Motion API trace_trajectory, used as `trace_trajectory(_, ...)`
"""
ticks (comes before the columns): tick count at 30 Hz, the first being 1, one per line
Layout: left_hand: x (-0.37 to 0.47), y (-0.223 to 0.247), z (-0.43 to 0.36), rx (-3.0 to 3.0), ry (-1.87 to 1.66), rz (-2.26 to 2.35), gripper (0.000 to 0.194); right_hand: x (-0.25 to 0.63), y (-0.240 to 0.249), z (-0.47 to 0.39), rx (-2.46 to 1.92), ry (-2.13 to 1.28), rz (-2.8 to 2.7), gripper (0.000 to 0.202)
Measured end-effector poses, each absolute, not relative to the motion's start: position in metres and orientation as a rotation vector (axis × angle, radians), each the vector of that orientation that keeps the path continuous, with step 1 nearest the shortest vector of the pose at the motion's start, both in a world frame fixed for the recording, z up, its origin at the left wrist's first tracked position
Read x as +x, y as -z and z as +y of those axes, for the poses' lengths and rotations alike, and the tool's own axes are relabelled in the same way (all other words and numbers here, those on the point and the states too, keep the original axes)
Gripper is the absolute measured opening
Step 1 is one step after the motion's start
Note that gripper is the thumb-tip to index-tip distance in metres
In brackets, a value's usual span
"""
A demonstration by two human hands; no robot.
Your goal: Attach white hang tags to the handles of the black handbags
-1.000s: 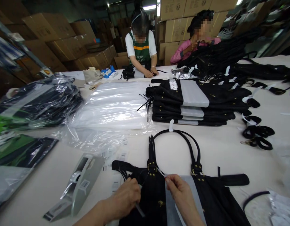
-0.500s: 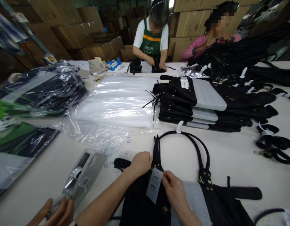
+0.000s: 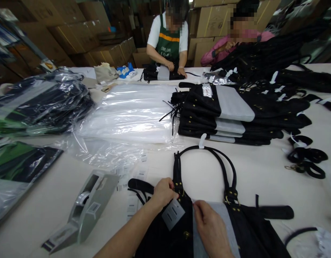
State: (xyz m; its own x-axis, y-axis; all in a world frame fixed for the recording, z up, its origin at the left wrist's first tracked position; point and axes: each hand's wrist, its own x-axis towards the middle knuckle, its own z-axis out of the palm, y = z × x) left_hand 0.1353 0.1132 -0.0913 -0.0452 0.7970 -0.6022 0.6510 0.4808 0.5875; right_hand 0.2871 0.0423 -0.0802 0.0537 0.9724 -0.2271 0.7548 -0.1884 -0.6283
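A black handbag [image 3: 161, 231] lies in front of me, its looped handles [image 3: 222, 165] pointing away and a grey sheet [image 3: 231, 229] wrapped round its middle. My left hand [image 3: 164, 195] pinches at the base of the left handle; what its fingertips hold is hidden. A grey printed hang tag [image 3: 173, 215] hangs tilted just below those fingers. To the right, my right hand [image 3: 211, 224] is closed in a pinch over the grey sheet's left edge, with a small pale bit at its fingertips, too small to name.
A grey tape dispenser [image 3: 97, 204] stands left of the bag, beside barcode stickers [image 3: 131, 206]. Beyond are clear plastic sleeves [image 3: 133, 114], stacked black bags [image 3: 200, 118] and plastic-wrapped goods [image 3: 47, 104]. Two people work across the table, one in a green apron [image 3: 168, 39].
My right hand has let go of the tag and moved slightly right. The tag has swung askew. Another person's hand has left the tape dispenser at the lower left.
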Motion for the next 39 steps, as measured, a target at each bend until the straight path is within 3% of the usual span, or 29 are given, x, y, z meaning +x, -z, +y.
trace_trajectory(9,0.132,0.079,0.103,0.914,-0.639,1.390,0.024,0.270,0.078,0.055,-1.810,-1.209,-1.496,0.026)
trace_trajectory(18,0.128,0.070,0.107,0.845,-0.574,1.248,0.022,0.254,0.085,0.065,-1.966,-1.125,-1.369,0.028)
trace_trajectory(24,0.109,0.063,0.119,0.914,-0.459,0.977,0.033,0.245,0.087,0.069,-1.935,-1.107,-1.354,0.030)
trace_trajectory(32,0.114,0.078,0.128,1.031,-0.345,0.996,0.019,0.243,0.083,0.069,-1.913,-1.077,-1.292,0.032)
trace_trajectory(39,0.118,0.078,0.126,1.318,-0.290,1.222,0.018,0.250,0.080,0.064,-1.895,-1.123,-1.400,0.030)
